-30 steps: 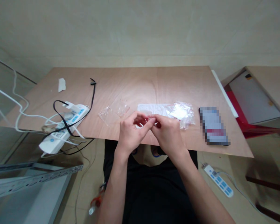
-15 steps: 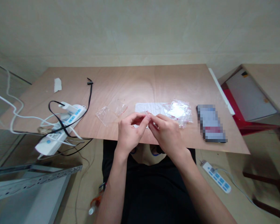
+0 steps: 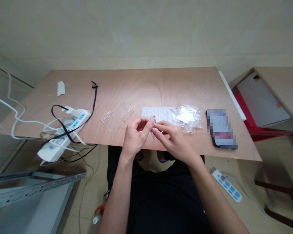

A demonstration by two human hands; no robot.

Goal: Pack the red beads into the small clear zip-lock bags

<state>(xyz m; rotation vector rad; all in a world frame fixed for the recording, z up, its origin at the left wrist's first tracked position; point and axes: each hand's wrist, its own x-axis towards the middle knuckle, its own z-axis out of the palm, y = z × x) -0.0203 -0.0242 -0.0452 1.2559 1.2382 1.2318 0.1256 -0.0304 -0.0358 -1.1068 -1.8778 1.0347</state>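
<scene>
Left hand (image 3: 134, 136), right hand (image 3: 176, 139): fingers pinching 1 small clear plastic piece (image 3: 153, 120), over wood-grained desk (image 3: 156, 86), 6 o'clock side. From there: power strip (image 3: 54, 145), 9 o'clock; clear-bag pile (image 3: 188, 116), then phone (image 3: 221, 130), 3 o'clock; pale wall (image 3: 146, 32), 12 o'clock.

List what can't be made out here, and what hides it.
All in the head view:
Item at the fingertips: too small, partly covered by the left hand and right hand.
Phone screen: pixelated.
White sheet's right end: overlapped by bags.
Bag count: overlap, glare.
Second table's extent: cut off by the right edge.
</scene>
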